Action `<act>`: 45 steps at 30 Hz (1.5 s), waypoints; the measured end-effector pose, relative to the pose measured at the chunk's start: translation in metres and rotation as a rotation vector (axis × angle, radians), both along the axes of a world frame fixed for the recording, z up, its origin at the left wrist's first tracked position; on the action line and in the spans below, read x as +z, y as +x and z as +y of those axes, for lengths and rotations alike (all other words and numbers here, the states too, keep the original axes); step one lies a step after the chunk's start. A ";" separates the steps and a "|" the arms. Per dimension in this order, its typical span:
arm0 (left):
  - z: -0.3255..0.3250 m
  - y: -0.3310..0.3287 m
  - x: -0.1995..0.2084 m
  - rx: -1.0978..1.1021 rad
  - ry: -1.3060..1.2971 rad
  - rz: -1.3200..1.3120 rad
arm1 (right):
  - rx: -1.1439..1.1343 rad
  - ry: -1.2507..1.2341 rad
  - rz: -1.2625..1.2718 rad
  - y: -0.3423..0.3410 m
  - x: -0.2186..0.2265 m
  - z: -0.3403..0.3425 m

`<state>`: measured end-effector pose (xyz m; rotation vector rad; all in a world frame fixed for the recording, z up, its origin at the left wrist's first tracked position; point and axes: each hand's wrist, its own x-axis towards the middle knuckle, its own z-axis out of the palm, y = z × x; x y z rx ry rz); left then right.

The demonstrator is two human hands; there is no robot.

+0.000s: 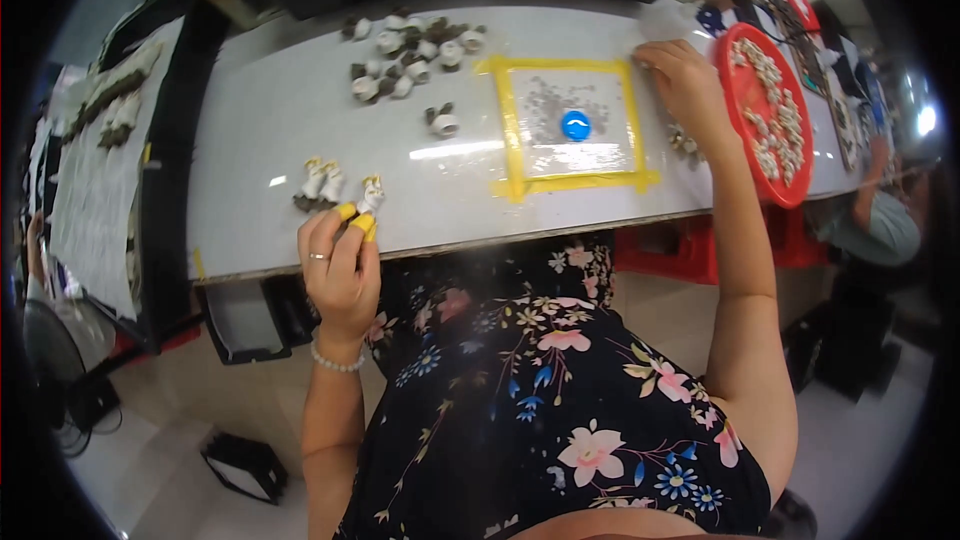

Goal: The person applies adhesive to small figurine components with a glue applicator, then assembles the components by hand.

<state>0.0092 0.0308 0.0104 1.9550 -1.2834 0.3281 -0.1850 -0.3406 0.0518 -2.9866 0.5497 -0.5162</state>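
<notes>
My left hand point(340, 265) wears yellow finger covers and a ring, and its fingertips pinch a small white and dark part point(371, 194) standing near the table's front edge. Two alike parts point(320, 184) stand just to its left. My right hand point(688, 85) rests on the table, fingers curled, between the yellow-taped square point(510, 130) and the red tray point(790, 190). Some small parts point(686, 143) lie under its wrist. Whether it holds one is hidden. A blue round thing point(575, 125) lies inside the square.
A heap of small white and dark parts point(410, 55) lies at the table's far side, one stray pair point(441, 121) nearer. The red tray holds several white pieces. A second table point(95, 200) with parts is on the left. Another person point(880, 220) sits far right.
</notes>
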 end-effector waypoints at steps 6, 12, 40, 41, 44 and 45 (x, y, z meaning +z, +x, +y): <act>0.002 0.007 0.004 0.147 0.013 -0.071 | 0.001 0.053 -0.039 0.006 0.005 0.014; -0.034 -0.001 0.027 -0.002 -0.014 0.073 | 0.113 0.202 0.067 -0.006 0.025 0.059; -0.088 -0.034 0.010 -0.667 -0.362 1.706 | 0.265 0.358 -0.006 0.019 0.018 0.082; -0.090 -0.037 0.011 -0.660 -0.378 1.709 | 0.268 0.357 -0.003 0.017 0.018 0.082; -0.088 -0.037 0.001 -0.698 -0.387 1.772 | 0.202 0.559 -0.126 0.013 0.016 0.085; -0.089 -0.039 -0.001 -0.697 -0.389 1.774 | 0.192 0.624 -0.172 0.013 0.016 0.085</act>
